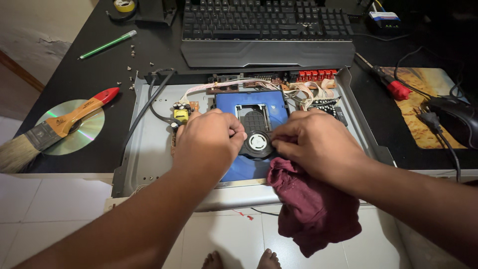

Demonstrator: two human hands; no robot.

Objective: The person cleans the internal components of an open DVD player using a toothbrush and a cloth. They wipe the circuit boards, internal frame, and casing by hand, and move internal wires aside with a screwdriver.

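Here, on the black desk [164, 50]:
- the left hand [209, 142] is curled shut, knuckles up, on the black disc drive [256, 142] inside the opened player chassis [144, 149]
- the right hand [313, 144] pinches a maroon cloth [311, 209] against the drive's right edge; cloth hangs off the front
- a paintbrush [59, 127] lies on a disc [84, 132], well left

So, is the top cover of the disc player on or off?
Off. The disc player lies open: its blue drive tray, yellow-part circuit board and ribbon cables are bare, and both hands reach inside.
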